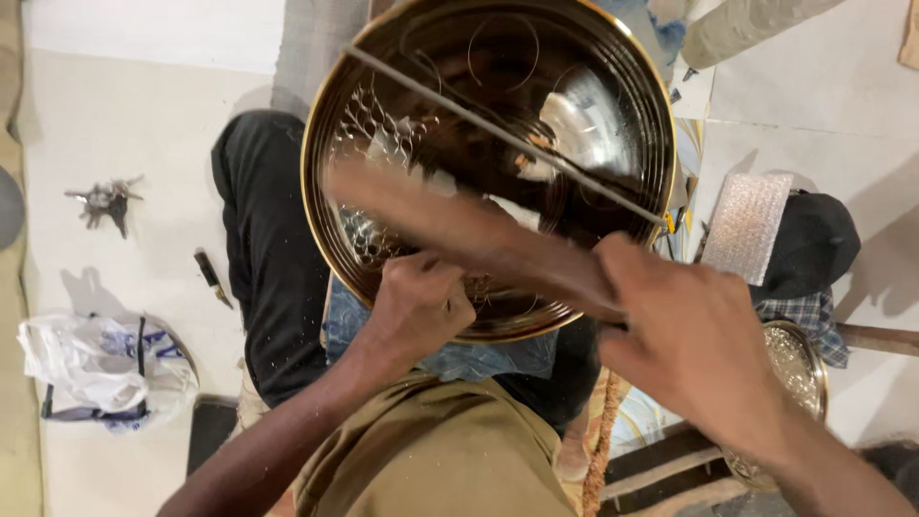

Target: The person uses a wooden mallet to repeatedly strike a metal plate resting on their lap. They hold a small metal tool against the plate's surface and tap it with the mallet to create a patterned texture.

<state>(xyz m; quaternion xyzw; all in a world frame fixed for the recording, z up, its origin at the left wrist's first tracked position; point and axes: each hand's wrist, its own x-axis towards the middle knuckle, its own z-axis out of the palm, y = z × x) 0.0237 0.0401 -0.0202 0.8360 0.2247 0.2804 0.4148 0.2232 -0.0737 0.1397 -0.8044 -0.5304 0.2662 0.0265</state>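
Brass plate (pixel 574 86) propped on lap, engraved pattern covering only its left part, rest bare. Left hand (pixel 418 304) fisted on a chisel, hidden; right hand (pixel 691 335) gripping blurred mallet (pixel 459 225). Keys (pixel 103 201) on floor (pixel 124 124).

I see my hands right over the big round metal plate (pixel 498 124), so there is little room there. A thin rod (pixel 498 134) lies across it. On the left the white floor (pixel 144 124) is mostly open, with only keys (pixel 105 201), a small tool (pixel 212 276) and a plastic bag (pixel 96 369). On the right a smaller plate (pixel 799 369) and a dark cloth (pixel 814 244) block the way.
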